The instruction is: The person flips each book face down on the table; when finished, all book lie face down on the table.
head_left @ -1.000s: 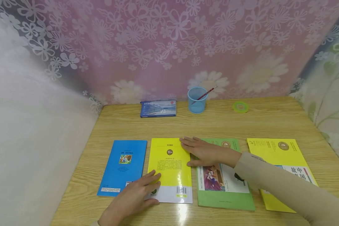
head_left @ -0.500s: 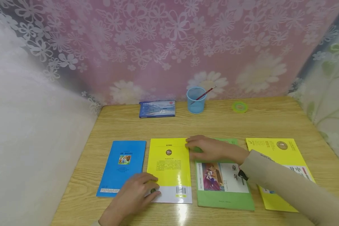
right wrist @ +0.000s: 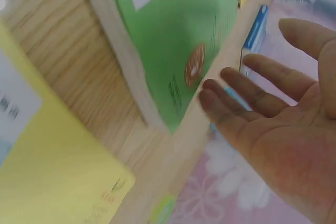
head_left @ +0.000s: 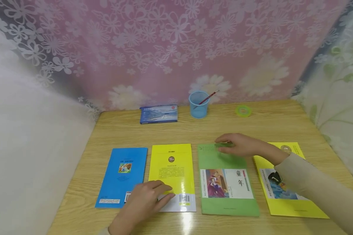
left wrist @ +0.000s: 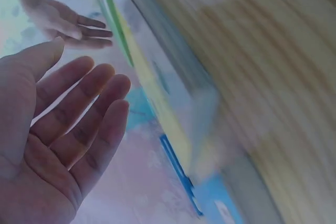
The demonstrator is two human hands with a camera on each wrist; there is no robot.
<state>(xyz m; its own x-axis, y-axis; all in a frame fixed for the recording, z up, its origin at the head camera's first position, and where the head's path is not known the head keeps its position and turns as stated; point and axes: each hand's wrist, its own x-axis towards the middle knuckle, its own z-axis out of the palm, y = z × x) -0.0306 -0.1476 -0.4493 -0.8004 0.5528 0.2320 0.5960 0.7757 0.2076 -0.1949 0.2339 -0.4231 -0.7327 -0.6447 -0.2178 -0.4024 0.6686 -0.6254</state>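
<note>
Several books lie in a row on the wooden table (head_left: 253, 127): a blue book (head_left: 122, 176), a yellow book (head_left: 172, 169), a green book (head_left: 226, 182) and a second yellow book (head_left: 294, 202). My left hand (head_left: 153, 195) rests flat on the near left corner of the first yellow book, overlapping the blue one. In the left wrist view the left hand (left wrist: 68, 129) shows straight fingers. My right hand (head_left: 232, 145) lies over the far edge of the green book. The right wrist view shows the right hand (right wrist: 273, 114) with an open palm just off the green book (right wrist: 178, 40).
At the back of the table stand a flat blue box (head_left: 159, 114), a blue cup (head_left: 197, 106) holding a red pencil, and a green tape roll (head_left: 243, 111). Floral curtains close in the back and both sides.
My right hand has moved right, from the first yellow book's far right corner to the green book's far edge. My left hand stays at that yellow book's near left corner.
</note>
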